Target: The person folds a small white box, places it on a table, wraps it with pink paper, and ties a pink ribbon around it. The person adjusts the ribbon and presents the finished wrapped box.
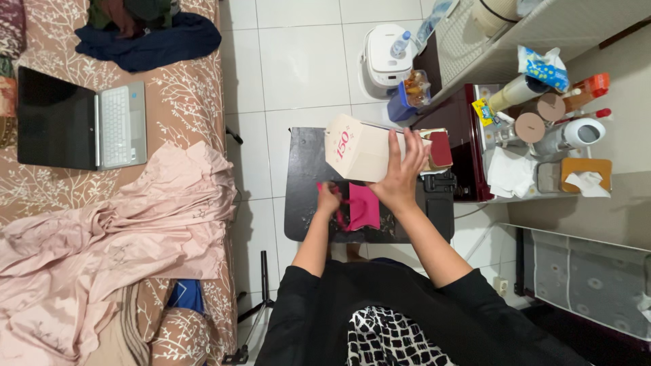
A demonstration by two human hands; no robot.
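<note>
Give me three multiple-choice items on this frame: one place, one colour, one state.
1. Where does the open silver laptop lie?
A. on the floral bedspread
B. on the white tiled floor
C. on the small black table

2. What colour is the folded cloth by the left hand?
A. navy
B. magenta
C. white

3. How is the cream cardboard box held?
A. closed, under the table
B. crushed flat
C. steadied by the right hand, fingers spread on its side

Answers: 1 A, the laptop rests on the patterned bedspread at left. 2 B, the cloth on the small black table is bright pink-magenta. 3 C, the right hand presses against the box above the table.
</note>
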